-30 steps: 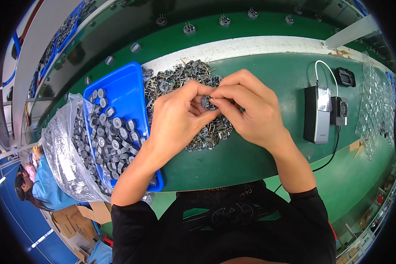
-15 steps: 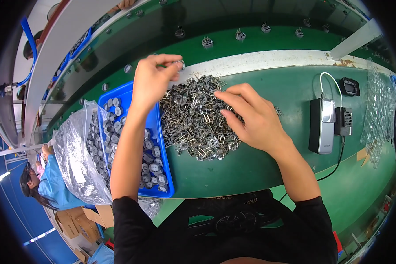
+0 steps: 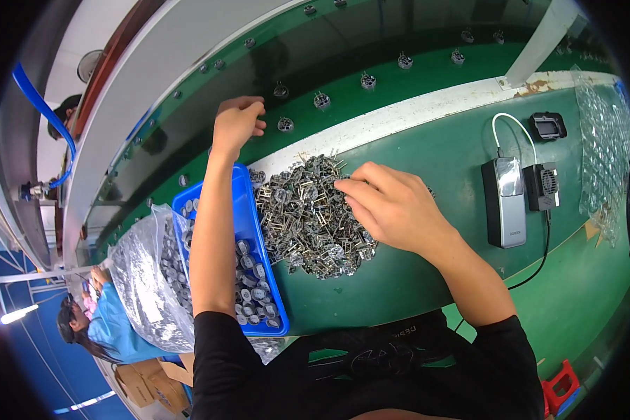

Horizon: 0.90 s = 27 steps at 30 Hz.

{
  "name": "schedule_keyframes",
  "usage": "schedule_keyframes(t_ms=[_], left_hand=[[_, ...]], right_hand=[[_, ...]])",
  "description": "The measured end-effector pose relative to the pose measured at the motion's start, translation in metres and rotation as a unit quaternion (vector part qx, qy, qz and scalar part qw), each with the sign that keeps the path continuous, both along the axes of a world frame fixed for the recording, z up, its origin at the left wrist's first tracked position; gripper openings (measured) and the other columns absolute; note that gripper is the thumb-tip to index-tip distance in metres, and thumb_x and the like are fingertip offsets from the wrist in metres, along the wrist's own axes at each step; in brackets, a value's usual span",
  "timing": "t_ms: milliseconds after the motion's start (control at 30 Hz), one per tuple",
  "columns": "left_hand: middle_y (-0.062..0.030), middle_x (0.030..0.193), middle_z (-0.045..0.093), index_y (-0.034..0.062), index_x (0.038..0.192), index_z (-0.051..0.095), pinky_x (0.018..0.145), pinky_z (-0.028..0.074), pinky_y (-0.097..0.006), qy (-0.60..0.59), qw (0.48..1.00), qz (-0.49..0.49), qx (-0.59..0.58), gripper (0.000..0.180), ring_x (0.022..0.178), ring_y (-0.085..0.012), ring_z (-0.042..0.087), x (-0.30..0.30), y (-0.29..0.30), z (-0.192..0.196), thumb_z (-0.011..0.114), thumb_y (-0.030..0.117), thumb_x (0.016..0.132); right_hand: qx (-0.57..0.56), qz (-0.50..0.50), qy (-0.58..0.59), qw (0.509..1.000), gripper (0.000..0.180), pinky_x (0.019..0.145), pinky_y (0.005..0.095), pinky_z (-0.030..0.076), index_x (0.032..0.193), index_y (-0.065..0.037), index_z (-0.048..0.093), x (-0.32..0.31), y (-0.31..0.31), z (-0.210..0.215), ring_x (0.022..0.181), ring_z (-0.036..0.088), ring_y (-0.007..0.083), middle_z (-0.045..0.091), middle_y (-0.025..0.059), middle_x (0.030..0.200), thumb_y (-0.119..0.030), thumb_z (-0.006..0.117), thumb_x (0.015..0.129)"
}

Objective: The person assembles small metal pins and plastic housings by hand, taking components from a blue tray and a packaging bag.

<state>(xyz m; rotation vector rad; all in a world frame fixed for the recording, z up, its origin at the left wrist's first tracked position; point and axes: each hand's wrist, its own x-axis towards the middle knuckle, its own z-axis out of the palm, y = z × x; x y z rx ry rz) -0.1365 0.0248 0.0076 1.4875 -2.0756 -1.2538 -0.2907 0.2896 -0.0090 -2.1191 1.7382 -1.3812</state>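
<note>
My left hand is over the green conveyor belt, fingers loosely curled with a gap between them and nothing visible in them. Just right of its fingertips, a small round part with metal pins lies on the belt. My right hand is at the right side of a heap of small pinned metal parts on the green table. Its thumb and index finger are pinched close together; whatever lies between them is too small to make out. Beneath my left forearm is a blue tray of grey round parts.
A clear plastic bag of grey parts leans by the tray. To the right are a black-and-grey box device with cables, a black frame and bubble wrap. A white rail borders the belt. A person in blue sits far left.
The round part that was in my left fingers now lies on the belt, and that hand is drawn back from it. My right fingertips have closed together over the heap. The view has shifted.
</note>
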Motion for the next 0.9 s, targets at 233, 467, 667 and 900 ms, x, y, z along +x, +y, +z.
schedule_keyframes(t_ms=[233, 467, 667, 900], left_hand=[[-0.0061, 0.094, 0.066, 0.0006, 0.125, 0.063, 0.062, 0.05, -0.025, -0.094, 0.993, -0.069, -0.021, 0.038, 0.072, -0.0101, 0.057, -0.046, -0.03, -0.007, 0.065, 0.02, 0.093], [-0.0065, 0.09, 0.069, -0.0022, 0.113, 0.067, 0.063, 0.05, -0.026, -0.021, 0.995, -0.074, -0.062, 0.028, 0.068, -0.0108, 0.057, -0.044, -0.03, -0.018, 0.07, 0.004, 0.086], [-0.0077, 0.088, 0.068, -0.0018, 0.106, 0.064, 0.065, 0.049, -0.024, 0.312, 0.937, -0.092, 0.126, 0.022, 0.072, -0.0118, 0.061, -0.038, 0.056, 0.018, 0.071, -0.001, 0.085], [-0.011, 0.095, 0.07, -0.0051, 0.107, 0.064, 0.071, 0.055, -0.024, 0.318, 0.92, -0.118, 0.195, 0.022, 0.083, -0.0129, 0.067, -0.007, 0.157, 0.04, 0.07, -0.006, 0.085]], right_hand=[[0.007, -0.002, 0.025, 1.0, 0.02, 0.061, 0.0353, 0.052, 0.097, -0.006, 0.067, -0.007, -0.001, 0.0, 0.073, 0.061, 0.0211, 0.054, 0.0041, 0.083, -0.009, 0.069, 0.077], [0.002, -0.003, 0.045, 0.999, 0.012, 0.061, 0.0345, 0.052, 0.086, -0.007, 0.062, -0.004, 0.0, 0.004, 0.072, 0.059, 0.02, 0.051, 0.0041, 0.079, -0.009, 0.069, 0.076], [-0.035, -0.035, -0.016, 0.999, 0.019, 0.058, 0.0347, 0.051, 0.094, -0.006, 0.065, -0.013, 0.002, 0.008, 0.068, 0.06, 0.0215, 0.055, 0.0049, 0.082, -0.008, 0.071, 0.076], [-0.048, -0.01, -0.213, 0.976, 0.031, 0.053, 0.0267, 0.048, 0.108, -0.007, 0.069, -0.009, 0.0, 0.02, 0.064, 0.06, 0.0133, 0.061, 0.0041, 0.089, -0.007, 0.078, 0.078]])
